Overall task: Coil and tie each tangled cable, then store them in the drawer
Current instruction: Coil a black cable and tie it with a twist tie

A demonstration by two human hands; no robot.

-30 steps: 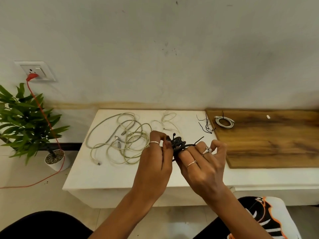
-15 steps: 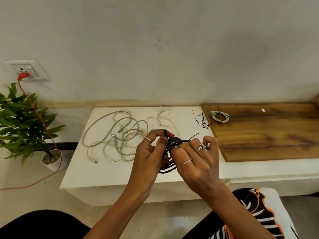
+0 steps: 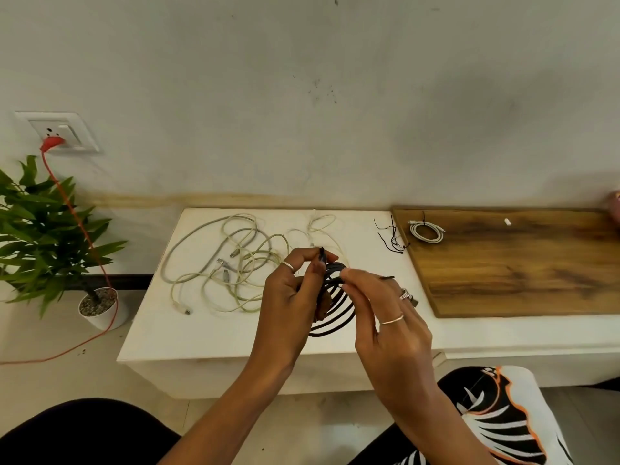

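Head view: black round-sheathed cable coil (image 3: 332, 297) held in the air above the front of the white slab table (image 3: 214, 333), loops standing roughly upright between both hands; left hand (image 3: 288, 297) pinched shut on the coil's left side, right hand (image 3: 385, 317) pinching the top strand, thin black tie end (image 3: 385, 278) sticking out rightward past its fingertips. Tie end nearer the right hand, so probably wrapped across the loops from that side. Pale tangled cables (image 3: 231, 260) lying loose on the table behind the left hand; white coiled cable (image 3: 425, 231) already tied, on the brown wooden board (image 3: 523, 263) at the table's right.

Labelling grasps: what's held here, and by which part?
Both hands hold the coiled black cable. The left hand pinches the coil's upper left side; the right hand pinches a strand at the top, its loose end sticking out right.
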